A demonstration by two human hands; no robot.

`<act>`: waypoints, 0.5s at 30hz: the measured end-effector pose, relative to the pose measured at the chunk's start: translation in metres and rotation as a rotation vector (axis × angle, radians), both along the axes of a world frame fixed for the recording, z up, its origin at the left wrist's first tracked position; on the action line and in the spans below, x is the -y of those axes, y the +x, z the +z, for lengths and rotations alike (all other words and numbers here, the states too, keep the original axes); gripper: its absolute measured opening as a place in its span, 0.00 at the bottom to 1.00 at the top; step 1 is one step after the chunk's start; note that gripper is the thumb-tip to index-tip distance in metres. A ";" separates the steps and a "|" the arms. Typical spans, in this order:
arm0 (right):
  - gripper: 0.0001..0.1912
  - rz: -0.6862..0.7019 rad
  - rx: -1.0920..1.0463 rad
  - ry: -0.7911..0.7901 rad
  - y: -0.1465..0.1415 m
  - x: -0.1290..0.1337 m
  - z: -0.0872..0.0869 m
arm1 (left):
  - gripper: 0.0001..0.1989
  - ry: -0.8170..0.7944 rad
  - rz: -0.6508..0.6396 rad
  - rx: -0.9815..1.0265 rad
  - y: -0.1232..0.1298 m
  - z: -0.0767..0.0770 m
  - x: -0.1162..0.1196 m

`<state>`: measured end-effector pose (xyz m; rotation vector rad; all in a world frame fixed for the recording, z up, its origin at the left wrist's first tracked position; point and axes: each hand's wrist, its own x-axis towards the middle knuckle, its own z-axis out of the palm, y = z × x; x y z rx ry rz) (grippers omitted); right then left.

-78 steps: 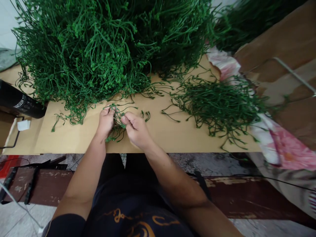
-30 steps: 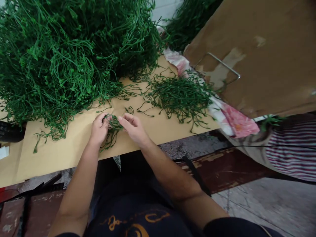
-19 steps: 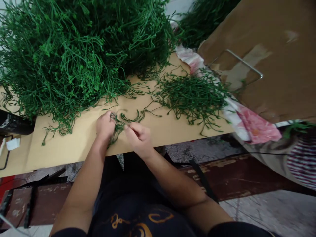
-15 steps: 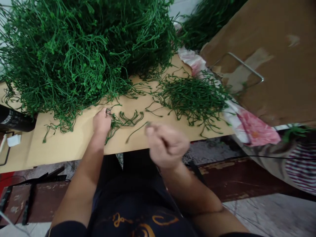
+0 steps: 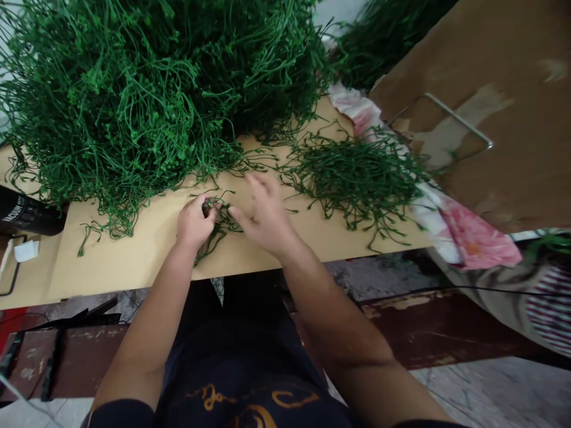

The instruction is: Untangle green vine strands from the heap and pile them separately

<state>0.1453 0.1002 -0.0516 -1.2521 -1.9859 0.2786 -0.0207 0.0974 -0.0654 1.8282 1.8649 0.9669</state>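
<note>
My left hand (image 5: 193, 227) is closed around a few thin green artificial stems (image 5: 210, 245) with small knobbed ends, low over the cardboard sheet (image 5: 120, 261). Close by on its right, my right hand (image 5: 270, 219) is open, thumb and fingers spread, with nothing seen between them. More loose stems lie under and between the two hands, partly hidden by the fingers. Behind my left hand rises a large heap of green stems (image 5: 134, 107). A smaller pile of stems (image 5: 357, 172) lies to the right of my right hand.
A black bottle (image 5: 29, 211) lies at the left edge, near a white paper scrap (image 5: 25, 251). On the right stand a brown board (image 5: 504, 148) with a metal wire handle (image 5: 459, 122) and a pink floral cloth (image 5: 479, 238). More greenery (image 5: 392, 41) sits behind.
My right hand has moved up and left towards my left hand, and its fingers have opened. The single stem it held is no longer in it. My left hand has shifted slightly right.
</note>
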 end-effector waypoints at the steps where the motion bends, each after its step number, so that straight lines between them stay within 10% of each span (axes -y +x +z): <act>1: 0.26 0.085 0.006 -0.037 -0.015 0.000 -0.001 | 0.13 0.013 -0.018 0.003 -0.001 0.000 0.001; 7: 0.05 0.145 -0.060 -0.202 -0.032 -0.014 -0.004 | 0.12 0.030 -0.031 0.058 -0.001 -0.002 0.004; 15: 0.19 0.153 -0.597 -0.349 -0.014 -0.015 -0.005 | 0.07 0.046 -0.126 0.241 0.001 -0.001 0.002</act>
